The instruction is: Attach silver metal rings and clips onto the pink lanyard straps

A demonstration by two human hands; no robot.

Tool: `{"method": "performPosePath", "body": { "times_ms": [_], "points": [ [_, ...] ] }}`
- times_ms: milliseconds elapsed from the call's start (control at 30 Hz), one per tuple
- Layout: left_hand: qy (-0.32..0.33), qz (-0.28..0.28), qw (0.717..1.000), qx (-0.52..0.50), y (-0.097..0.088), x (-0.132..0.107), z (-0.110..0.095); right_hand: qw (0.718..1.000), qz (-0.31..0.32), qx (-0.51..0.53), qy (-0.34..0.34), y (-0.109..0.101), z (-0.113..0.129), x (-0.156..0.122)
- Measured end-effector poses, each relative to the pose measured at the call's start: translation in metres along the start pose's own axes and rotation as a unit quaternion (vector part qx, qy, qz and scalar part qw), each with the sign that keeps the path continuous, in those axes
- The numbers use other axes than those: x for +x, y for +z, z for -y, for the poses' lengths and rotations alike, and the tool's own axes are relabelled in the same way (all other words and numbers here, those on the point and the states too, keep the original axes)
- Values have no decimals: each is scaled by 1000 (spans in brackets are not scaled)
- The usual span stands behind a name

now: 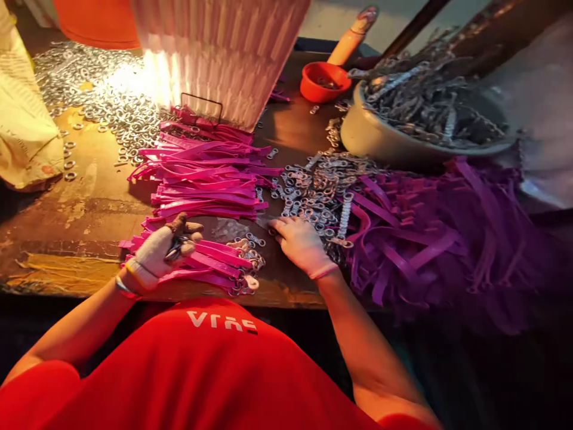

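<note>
My left hand (154,254), in a white glove with dark fingertips, is turned palm up with its fingers curled around several small metal pieces (174,247). It is over a small bunch of pink straps (210,255) with metal links (251,254) at their right ends. My right hand (301,242), also gloved, rests palm down at the left edge of a heap of metal links (323,179). Its thumb and fingertips are drawn together by a small dark piece that I cannot make out. Beyond both hands lies a larger stack of pink straps (206,200).
Loose metal rings (129,113) spread across the back left under a bright light beside a corrugated panel (224,54). A red bowl (320,83) and a large tub (389,134) of metal pieces stand behind. Purple straps (416,233) are heaped at the right. A sack (27,119) stands left.
</note>
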State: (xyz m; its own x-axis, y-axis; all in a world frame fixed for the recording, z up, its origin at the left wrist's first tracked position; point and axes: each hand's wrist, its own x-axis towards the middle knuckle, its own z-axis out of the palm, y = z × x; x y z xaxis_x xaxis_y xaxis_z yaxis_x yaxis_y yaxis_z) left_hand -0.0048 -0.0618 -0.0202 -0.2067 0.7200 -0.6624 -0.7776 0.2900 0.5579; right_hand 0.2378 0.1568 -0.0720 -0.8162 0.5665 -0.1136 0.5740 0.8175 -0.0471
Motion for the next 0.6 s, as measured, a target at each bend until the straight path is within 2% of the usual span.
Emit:
{"method": "performPosePath", "body": {
  "times_ms": [67,133,233,300,367,433,533,600],
  "points": [
    [-58,27,996,-59,10,7,5,1000,3,5,8,18,-11,5],
    [-81,42,994,-66,15,8,9,999,-1,38,29,30,-17,5],
    [-65,49,996,-46,16,2,14,993,-27,91,64,38,-18,1],
    [-45,44,998,-9,14,-1,17,982,-85,154,69,35,-9,-5],
    [-32,44,998,28,11,-3,19,954,-144,260,41,26,10,-12],
    [-9,51,997,60,10,-2,20,916,-165,365,-7,11,38,-20],
    [71,68,991,93,12,-3,24,872,-129,469,-55,-11,87,-27],
    [143,74,981,109,16,-7,29,835,-86,541,-46,-19,116,-27]
  ]
}}
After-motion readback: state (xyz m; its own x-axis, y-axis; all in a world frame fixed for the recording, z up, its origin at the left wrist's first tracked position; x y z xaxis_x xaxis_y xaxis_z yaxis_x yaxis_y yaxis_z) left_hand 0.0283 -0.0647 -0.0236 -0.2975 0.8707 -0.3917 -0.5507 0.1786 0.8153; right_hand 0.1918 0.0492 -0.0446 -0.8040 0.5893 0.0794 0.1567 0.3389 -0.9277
